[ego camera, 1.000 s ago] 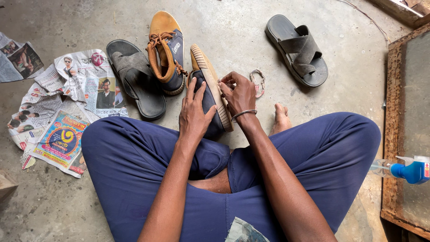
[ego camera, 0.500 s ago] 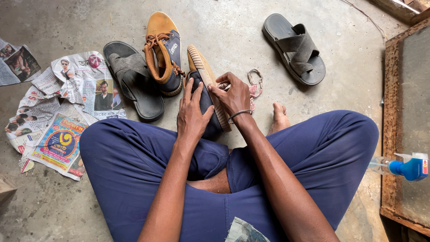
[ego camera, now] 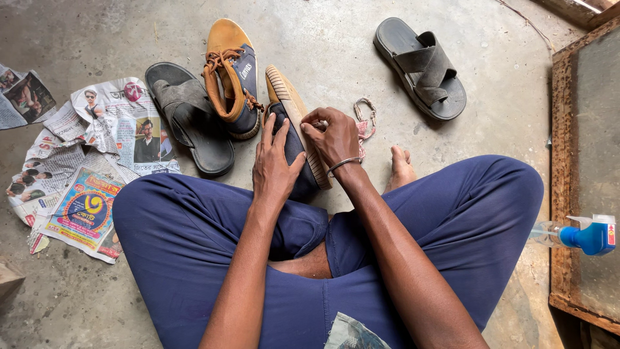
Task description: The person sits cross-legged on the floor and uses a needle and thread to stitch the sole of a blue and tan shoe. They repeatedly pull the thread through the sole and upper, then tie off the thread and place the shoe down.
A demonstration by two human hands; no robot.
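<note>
A navy sneaker, tipped on its side, is held on the concrete floor. It is gripped by the left hand at the upper, while its ribbed sole is pinched by the right hand. Just left of this sneaker, a tan boot and a black sandal are seen.

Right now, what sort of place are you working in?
Probably an informal shoe-repair spot on a bare concrete floor. The person sits cross-legged, both hands on a navy shoe turned on its side, with a tan boot, dark sandals and spread newspaper around.
</note>
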